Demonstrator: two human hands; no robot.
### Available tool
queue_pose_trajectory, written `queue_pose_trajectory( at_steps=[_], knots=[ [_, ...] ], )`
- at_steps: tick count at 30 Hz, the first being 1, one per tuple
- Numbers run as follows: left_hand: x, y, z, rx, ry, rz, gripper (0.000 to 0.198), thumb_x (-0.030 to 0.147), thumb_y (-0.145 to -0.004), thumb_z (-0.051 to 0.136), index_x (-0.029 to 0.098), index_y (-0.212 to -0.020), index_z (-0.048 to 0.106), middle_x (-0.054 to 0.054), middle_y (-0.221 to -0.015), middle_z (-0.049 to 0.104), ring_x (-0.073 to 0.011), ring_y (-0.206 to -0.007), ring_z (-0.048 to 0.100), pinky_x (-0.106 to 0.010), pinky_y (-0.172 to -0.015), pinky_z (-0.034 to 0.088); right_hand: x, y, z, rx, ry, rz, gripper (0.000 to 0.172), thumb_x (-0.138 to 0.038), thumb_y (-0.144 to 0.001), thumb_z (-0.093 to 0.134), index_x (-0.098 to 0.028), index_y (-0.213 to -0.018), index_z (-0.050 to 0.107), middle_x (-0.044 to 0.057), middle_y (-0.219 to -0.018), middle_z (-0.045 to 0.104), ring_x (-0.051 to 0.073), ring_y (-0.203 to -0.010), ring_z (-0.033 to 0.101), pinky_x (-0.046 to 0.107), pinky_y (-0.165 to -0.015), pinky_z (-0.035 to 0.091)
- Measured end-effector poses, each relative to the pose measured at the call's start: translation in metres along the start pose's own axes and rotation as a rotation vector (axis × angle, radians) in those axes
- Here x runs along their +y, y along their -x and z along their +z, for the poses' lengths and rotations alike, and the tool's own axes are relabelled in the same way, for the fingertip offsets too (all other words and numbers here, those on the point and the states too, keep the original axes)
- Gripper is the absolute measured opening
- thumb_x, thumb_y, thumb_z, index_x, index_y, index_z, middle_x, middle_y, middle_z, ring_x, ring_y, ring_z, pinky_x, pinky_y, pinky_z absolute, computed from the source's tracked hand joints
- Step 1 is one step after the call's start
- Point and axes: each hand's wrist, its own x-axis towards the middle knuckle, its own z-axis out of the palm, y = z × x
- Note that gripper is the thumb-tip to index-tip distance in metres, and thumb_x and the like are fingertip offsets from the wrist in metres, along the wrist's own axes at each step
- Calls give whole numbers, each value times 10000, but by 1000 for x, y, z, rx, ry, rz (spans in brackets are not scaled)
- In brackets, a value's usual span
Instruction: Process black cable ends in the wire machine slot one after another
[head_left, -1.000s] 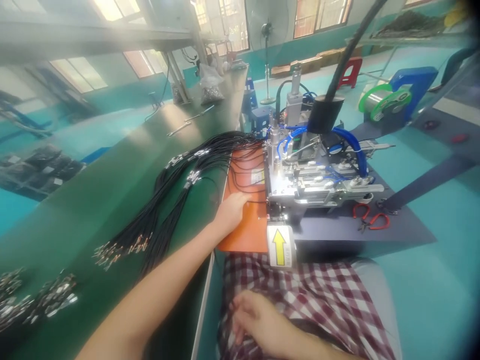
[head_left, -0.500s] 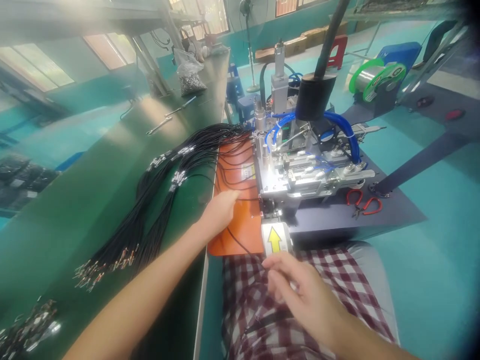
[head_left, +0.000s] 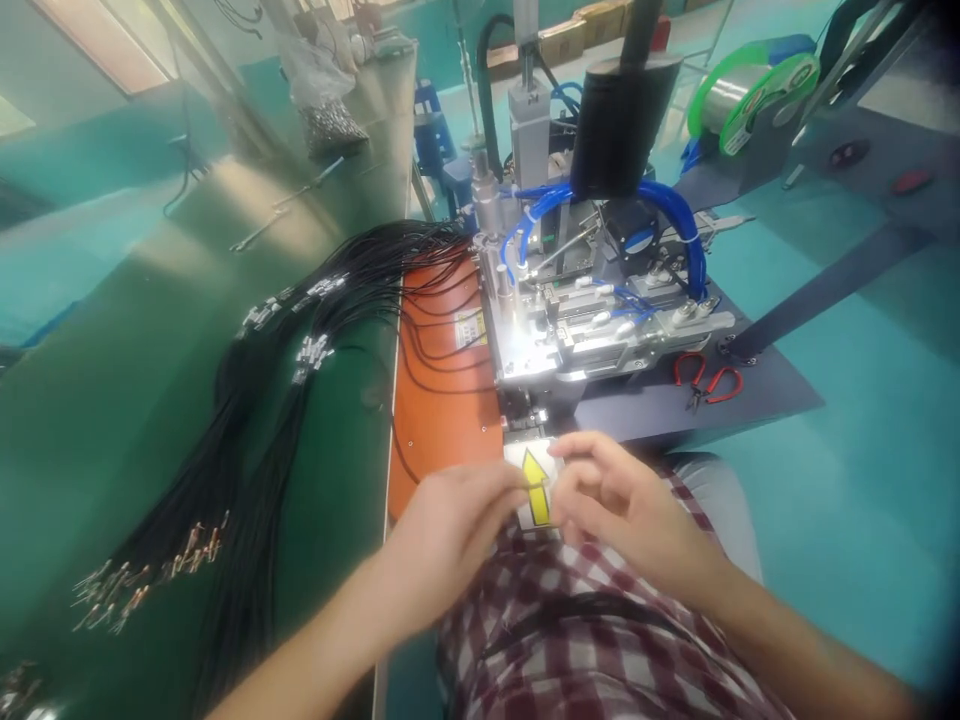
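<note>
My left hand (head_left: 457, 520) is pinched around a thin black cable, whose dark end sticks out past the fingertips over the yellow arrow label (head_left: 537, 490). Just right of it, my right hand (head_left: 615, 490) is loosely curled with its fingers apart, nothing visible between them. Its fingertips are close to the cable end; whether they touch it I cannot tell. Both hands are in front of the machine (head_left: 592, 330), above my checked clothing. An orange plate (head_left: 442, 420) extends left of the machine, with several black cables lying across it.
Bundles of black cables (head_left: 247, 430) with metal-tipped ends lie on the green table (head_left: 330, 520). Red-handled pliers (head_left: 705, 385) rest on the machine's base. A green wire spool (head_left: 750, 100) stands behind at the right, and a bag of small parts (head_left: 330, 120) sits farther back.
My left hand has moved right and toward me, off the orange plate to beside my right hand. The right hand has risen slightly toward the arrow label. The view has tilted down.
</note>
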Motion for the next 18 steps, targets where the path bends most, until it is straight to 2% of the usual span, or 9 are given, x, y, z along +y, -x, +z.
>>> queue_pose_trajectory(
  at_steps=[2,5,10,13,18],
  knots=[
    [-5,2,7,51,94,-105,209,303,-985,413,225,-956,606,17,-759,634,-116,-640,555,-218,-589,414,1,-2,-1,32,34,15,251,-292,-833,622,-198,-1050,538,-52,-625,608,124,-552,618,262,-568,513],
    [-14,2,13,82,174,-167,199,314,-977,433,217,-922,598,21,-753,604,-108,-641,516,-210,-588,394,2,-5,-1,99,47,15,157,-302,-830,613,-188,-938,606,-58,-578,568,112,-516,596,250,-545,510],
    [-10,-6,17,54,239,-197,220,327,-967,442,206,-861,592,19,-714,553,-110,-612,451,-218,-548,357,-2,-13,2,149,29,-40,133,-297,-827,606,-183,-758,609,-56,-518,535,96,-470,534,222,-486,483],
    [-4,-15,19,47,308,-194,203,331,-955,462,207,-881,605,-1,-770,595,-127,-663,500,-225,-578,391,-5,-16,2,162,68,-67,150,-264,-838,584,-182,-712,592,-62,-495,502,86,-459,503,205,-476,464],
    [-5,-32,25,109,401,-192,200,295,-943,494,201,-834,633,11,-738,609,-122,-678,531,-224,-612,414,-4,-18,0,274,303,-212,158,-253,-864,569,-192,-719,587,-30,-590,570,100,-519,521,209,-485,445]
  ],
)
